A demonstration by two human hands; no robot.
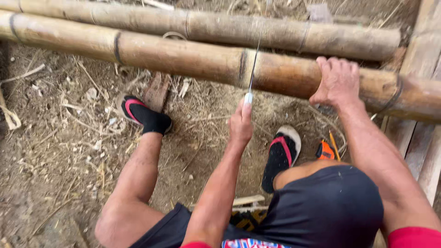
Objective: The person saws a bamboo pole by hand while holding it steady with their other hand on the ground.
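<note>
**Saw Blade Meets Bamboo**

The thick tan bamboo pole with dark node rings (183,57) lies across the dirt ground (55,174), and the thin steel saw blade (253,69) stands edge-on against it, right at a node. The left hand (241,124) has its grip clamped on the saw's pale handle, mostly hidden in the fist. The right hand (337,82) presses down with its grip wrapped over the pole. Behind, a second bamboo pole (275,30) runs parallel. The blade's teeth are too thin to make out. An orange tool (325,150) peeks out beside the right sandal, half hidden.

Your left hand (240,123) hides the saw handle; bamboo pole (183,57) runs off at 3 and 9 o'clock.
</note>
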